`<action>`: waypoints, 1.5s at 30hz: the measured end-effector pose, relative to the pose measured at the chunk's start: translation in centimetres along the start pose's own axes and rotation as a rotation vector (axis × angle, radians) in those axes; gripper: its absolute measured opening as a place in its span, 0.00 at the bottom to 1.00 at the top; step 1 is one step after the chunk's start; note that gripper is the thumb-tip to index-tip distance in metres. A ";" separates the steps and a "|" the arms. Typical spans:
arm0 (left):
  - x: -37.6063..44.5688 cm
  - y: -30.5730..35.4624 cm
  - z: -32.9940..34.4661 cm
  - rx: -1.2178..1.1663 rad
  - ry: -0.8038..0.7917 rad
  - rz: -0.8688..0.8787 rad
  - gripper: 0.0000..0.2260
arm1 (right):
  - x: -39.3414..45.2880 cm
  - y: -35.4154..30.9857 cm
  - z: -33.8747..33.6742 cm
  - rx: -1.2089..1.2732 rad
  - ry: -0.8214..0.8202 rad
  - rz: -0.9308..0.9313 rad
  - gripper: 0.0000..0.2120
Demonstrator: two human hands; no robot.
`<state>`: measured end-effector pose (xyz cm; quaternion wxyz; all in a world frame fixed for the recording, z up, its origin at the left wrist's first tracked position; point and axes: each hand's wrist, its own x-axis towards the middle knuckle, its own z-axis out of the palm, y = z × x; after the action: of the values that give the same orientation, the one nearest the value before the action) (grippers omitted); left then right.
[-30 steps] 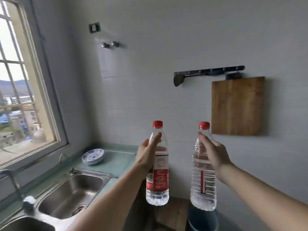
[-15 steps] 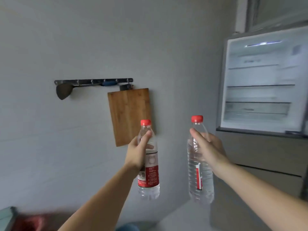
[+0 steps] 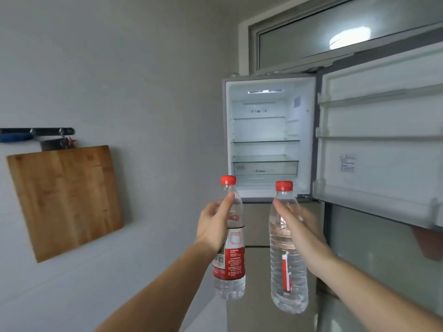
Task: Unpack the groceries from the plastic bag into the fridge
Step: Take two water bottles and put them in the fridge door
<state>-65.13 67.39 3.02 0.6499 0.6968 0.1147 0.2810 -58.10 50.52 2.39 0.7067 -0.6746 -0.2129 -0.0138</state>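
I hold two clear water bottles with red caps, both upright, in front of the open fridge (image 3: 266, 149). My left hand (image 3: 215, 224) grips the left bottle (image 3: 231, 259) around its upper body; its red label faces me. My right hand (image 3: 297, 226) grips the right bottle (image 3: 285, 271) near its shoulder. The fridge's upper compartment is lit, with bare glass shelves and a drawer at the bottom. Its door (image 3: 381, 149) is swung open to the right, with bare door racks. The plastic bag is not in view.
A wooden cutting board (image 3: 67, 200) hangs on the grey wall at left under a dark hook rail (image 3: 36, 134). Below the open compartment the fridge's lower doors are closed. A window pane above the fridge reflects a ceiling lamp.
The view has swung right from the sink and counter to face the fridge. Both hands kept their bottles and now hold them closer to the open compartment.
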 end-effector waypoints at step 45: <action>40.3 -10.8 34.1 -0.028 -0.639 0.047 0.29 | 36.4 15.9 -16.9 -0.309 0.631 0.080 0.17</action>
<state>-11.63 61.27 2.37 0.6559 0.7433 -0.1149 0.0644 -15.40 45.49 -1.01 0.6273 -0.7438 0.0470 -0.2258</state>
